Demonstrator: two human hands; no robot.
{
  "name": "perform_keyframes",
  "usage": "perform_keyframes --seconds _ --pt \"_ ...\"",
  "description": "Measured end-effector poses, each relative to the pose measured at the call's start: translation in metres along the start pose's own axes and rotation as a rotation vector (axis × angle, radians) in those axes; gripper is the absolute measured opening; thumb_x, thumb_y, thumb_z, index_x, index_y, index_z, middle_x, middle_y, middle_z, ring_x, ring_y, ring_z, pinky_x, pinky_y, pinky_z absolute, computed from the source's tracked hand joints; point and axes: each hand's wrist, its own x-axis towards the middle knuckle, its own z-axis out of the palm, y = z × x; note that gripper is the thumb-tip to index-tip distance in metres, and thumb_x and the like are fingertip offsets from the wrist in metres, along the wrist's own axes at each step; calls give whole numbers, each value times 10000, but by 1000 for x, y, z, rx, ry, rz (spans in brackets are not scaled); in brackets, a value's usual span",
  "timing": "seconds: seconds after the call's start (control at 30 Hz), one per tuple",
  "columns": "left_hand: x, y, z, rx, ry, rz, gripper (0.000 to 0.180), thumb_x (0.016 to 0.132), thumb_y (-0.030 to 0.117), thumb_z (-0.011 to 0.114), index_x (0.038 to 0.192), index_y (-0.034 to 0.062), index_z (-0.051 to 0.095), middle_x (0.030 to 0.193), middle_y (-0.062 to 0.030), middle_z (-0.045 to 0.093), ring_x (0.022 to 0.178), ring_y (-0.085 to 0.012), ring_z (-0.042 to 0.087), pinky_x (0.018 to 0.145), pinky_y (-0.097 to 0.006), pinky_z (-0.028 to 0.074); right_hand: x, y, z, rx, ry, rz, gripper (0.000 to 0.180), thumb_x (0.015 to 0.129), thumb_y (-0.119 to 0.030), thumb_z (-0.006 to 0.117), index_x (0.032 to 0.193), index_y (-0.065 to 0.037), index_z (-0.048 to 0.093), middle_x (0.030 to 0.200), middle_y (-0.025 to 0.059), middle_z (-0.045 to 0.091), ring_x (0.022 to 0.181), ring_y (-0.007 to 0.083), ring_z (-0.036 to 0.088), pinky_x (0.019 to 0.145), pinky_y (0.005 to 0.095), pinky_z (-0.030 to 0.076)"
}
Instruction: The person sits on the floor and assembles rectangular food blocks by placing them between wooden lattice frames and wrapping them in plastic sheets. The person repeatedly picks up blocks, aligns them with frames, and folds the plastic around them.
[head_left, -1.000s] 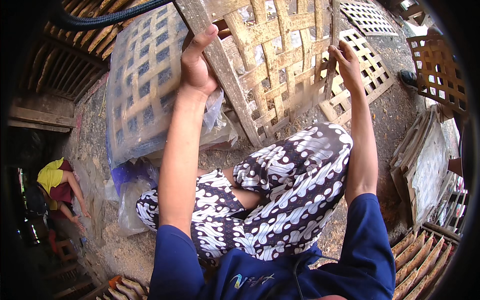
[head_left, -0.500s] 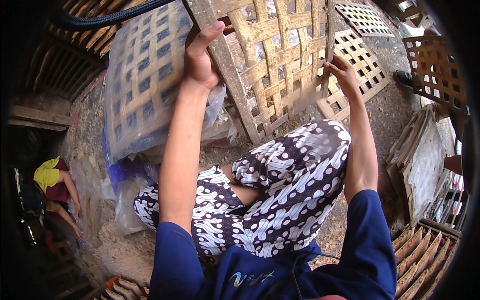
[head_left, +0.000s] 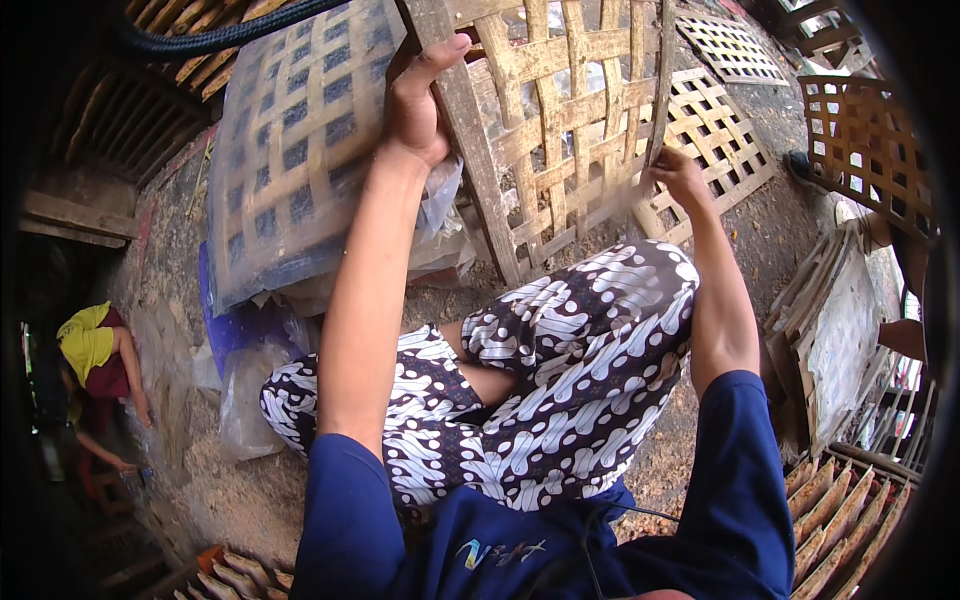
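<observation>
A woven bamboo rack in a wooden frame (head_left: 474, 150) is held upright and slightly tilted in front of my crossed legs. My left hand (head_left: 415, 115) grips its left wooden bar, the thumb showing along the near side and the other fingers hidden behind. My right hand (head_left: 680, 177) is closed on the lower part of the rack's right bar. Just left of my left hand lies a stack topped by another woven rack under a cloudy plastic sheet (head_left: 285, 170). Beyond my right hand, a further woven rack (head_left: 735, 185) lies on the ground.
A lattice rack (head_left: 732, 48) lies farther back. At the right, a person holds a brown woven rack (head_left: 870, 150) near a leaning stack of boards (head_left: 835, 330). Someone in a yellow top (head_left: 85, 340) bends at the left. Slatted wood (head_left: 840, 510) stands lower right; a dark hose (head_left: 230, 38) crosses the upper left.
The rack's top and my left hand have shifted slightly right. My right hand has moved a little lower, its fingers now more curled. The person at the left has shifted posture.
</observation>
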Motion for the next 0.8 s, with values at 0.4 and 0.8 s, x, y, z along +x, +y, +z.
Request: perform_keyframes --seconds 0.4,0.8 --pt "0 -1 -12 2 15 23 557 762 317 712 1214 25 568 1056 -112 619 974 -216 614 862 -365 515 -14 -60 16 -76 -33 145 393 735 -179 756 1071 11 683 916 104 719 831 190 664 803 319 509" --pt "-3 1 -3 -73 -48 -8 513 764 235 694 1211 15 576 1059 -101 641 971 -200 621 871 -346 511 53 -217 -5 416 459 -219 226 894 -286 691 955 -74 645 657 -59 528 561 28 444 524 198 354"
